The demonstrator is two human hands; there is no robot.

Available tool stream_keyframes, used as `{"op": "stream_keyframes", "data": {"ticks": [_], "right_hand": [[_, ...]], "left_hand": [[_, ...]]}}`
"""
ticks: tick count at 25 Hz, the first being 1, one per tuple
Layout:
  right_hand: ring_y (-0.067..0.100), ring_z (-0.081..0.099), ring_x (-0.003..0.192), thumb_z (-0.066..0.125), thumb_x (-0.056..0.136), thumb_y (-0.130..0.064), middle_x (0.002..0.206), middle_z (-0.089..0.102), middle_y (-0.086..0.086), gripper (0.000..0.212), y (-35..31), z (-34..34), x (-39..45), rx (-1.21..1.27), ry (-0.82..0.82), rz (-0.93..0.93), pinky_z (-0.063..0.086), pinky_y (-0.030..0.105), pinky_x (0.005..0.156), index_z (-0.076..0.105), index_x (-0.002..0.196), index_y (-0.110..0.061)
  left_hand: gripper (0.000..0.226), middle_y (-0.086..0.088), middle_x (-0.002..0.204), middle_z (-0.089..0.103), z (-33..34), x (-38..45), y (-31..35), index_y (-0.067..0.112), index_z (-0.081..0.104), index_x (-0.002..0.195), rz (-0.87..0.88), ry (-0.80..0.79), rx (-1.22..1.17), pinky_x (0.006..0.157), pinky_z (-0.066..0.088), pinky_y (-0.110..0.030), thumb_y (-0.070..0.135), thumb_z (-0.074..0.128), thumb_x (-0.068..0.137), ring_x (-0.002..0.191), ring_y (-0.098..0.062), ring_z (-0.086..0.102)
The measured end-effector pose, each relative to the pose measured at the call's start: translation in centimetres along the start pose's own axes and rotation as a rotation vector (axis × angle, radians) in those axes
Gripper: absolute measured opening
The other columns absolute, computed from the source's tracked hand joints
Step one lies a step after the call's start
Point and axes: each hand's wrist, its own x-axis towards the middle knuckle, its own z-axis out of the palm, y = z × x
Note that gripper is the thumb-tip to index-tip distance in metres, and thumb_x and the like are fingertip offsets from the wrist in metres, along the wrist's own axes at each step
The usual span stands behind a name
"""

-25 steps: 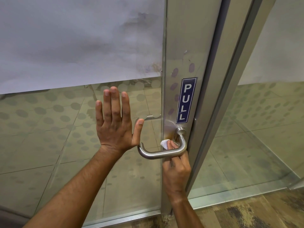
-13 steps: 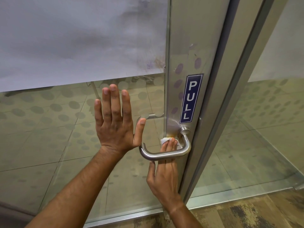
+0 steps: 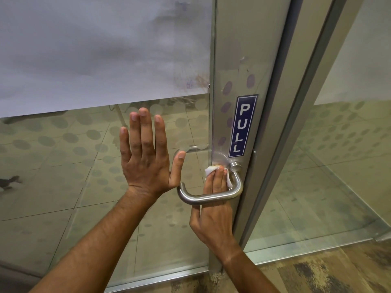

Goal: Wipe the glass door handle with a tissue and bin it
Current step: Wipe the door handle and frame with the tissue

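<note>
Right hand [image 3: 213,216] pinching tissue [image 3: 211,170] behind handle [image 3: 208,197], near pivot end; bar's long axis running leftward. Left hand [image 3: 146,161] flat, splayed on glass [image 3: 63,166], holding nothing. No bin visible.

The light here is soft and even, fairly bright, with a greenish cast over the floor [image 3: 63,187] behind the glass [image 3: 95,155]. No hard shadows fall from my hands. The handle [image 3: 208,197] carries a pale sheen along its bar, and the frame [image 3: 243,60] shows dull reflections (purplish dots among them). Focus is sharp at centre; the wide lens bends the frame's straight lines and softens the corners slightly.
</note>
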Motion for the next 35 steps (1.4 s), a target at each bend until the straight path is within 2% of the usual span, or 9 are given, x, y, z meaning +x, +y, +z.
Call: {"op": "stream_keyframes", "data": {"ticks": [6,9,16,24,27,29,31,33,35], "right_hand": [[0.030,-0.002,0.148,0.071,0.076,-0.011,0.160,0.000,0.015,0.096,-1.0,0.0,-1.1,0.044,0.004,0.066,0.017,0.041,0.118,0.010,0.149,0.007],[0.028,-0.007,0.150,0.068,0.079,-0.014,0.162,-0.007,0.014,0.100,-2.3,0.0,-0.8,0.184,-0.008,0.182,0.009,0.035,0.122,0.001,0.151,0.003],[0.027,-0.003,0.148,0.067,0.078,-0.018,0.162,-0.015,0.007,0.108,-0.9,0.5,-0.8,0.058,-0.017,0.069,0.033,0.048,0.111,-0.009,0.153,-0.006],[0.029,-0.003,0.150,0.045,0.086,-0.023,0.163,-0.008,0.012,0.085,1.0,1.0,-0.9,-0.004,-0.034,-0.032,0.015,0.045,0.120,-0.004,0.154,-0.004],[0.035,0.036,0.139,0.058,0.087,-0.024,0.150,0.034,0.017,0.078,1.4,1.2,-3.3,0.069,-0.156,0.070,0.037,0.034,0.111,0.016,0.150,-0.006],[0.027,0.063,0.098,0.070,0.081,-0.023,0.119,0.060,0.012,0.060,1.4,0.8,-4.5,0.102,-0.194,0.094,0.051,0.027,0.081,0.033,0.128,-0.016],[0.028,0.059,0.109,0.066,0.083,-0.025,0.132,0.053,0.013,0.065,1.1,0.4,-3.9,0.109,-0.180,0.095,0.048,0.026,0.089,0.030,0.136,-0.014],[0.033,0.023,0.145,0.050,0.088,-0.025,0.160,0.017,0.015,0.081,1.1,0.5,-2.0,0.076,-0.103,0.057,0.030,0.034,0.114,0.008,0.153,-0.003],[0.032,0.002,0.150,0.041,0.088,-0.022,0.163,-0.001,0.015,0.080,0.8,0.7,-1.1,0.023,-0.044,0.009,0.021,0.043,0.119,-0.001,0.154,-0.002]], "left_hand": [[0.089,-0.004,0.165,-0.024,-0.2,0.1,0.0,0.010,-0.008,0.159,-0.004,-0.015,-0.001,0.126,-0.004,-0.044,0.052,0.036,0.094,0.154,-0.022,-0.016],[0.089,-0.007,0.166,-0.021,-0.1,0.1,0.1,0.009,-0.005,0.160,-0.007,-0.013,0.010,0.126,-0.004,-0.043,0.052,0.037,0.093,0.154,-0.022,-0.016],[0.090,-0.014,0.165,-0.006,-0.1,0.2,0.0,0.009,-0.006,0.159,-0.009,-0.008,0.011,0.126,-0.005,-0.043,0.052,0.037,0.093,0.154,-0.023,-0.015],[0.089,-0.006,0.166,-0.021,0.2,0.1,-0.1,0.009,-0.005,0.160,-0.002,0.011,0.019,0.125,-0.006,-0.043,0.053,0.037,0.093,0.154,-0.024,-0.014],[0.090,-0.005,0.166,-0.022,0.4,0.1,-0.2,0.010,-0.005,0.160,0.001,0.024,0.021,0.125,-0.006,-0.043,0.054,0.036,0.093,0.154,-0.024,-0.014],[0.090,-0.005,0.166,-0.022,0.5,0.0,-0.1,0.010,-0.006,0.159,-0.004,0.019,0.020,0.125,-0.006,-0.043,0.054,0.036,0.093,0.154,-0.024,-0.014],[0.090,-0.005,0.166,-0.022,0.5,-0.1,-0.1,0.010,-0.006,0.159,-0.005,0.020,0.016,0.125,-0.006,-0.043,0.054,0.036,0.093,0.154,-0.024,-0.014],[0.090,-0.005,0.166,-0.021,0.5,0.0,-0.1,0.010,-0.006,0.160,-0.006,0.021,0.028,0.125,-0.006,-0.043,0.054,0.037,0.093,0.154,-0.024,-0.013],[0.091,-0.007,0.167,-0.019,0.3,0.0,-0.1,0.010,-0.006,0.160,-0.011,0.010,0.012,0.125,-0.006,-0.043,0.053,0.038,0.093,0.154,-0.023,-0.014]]}}
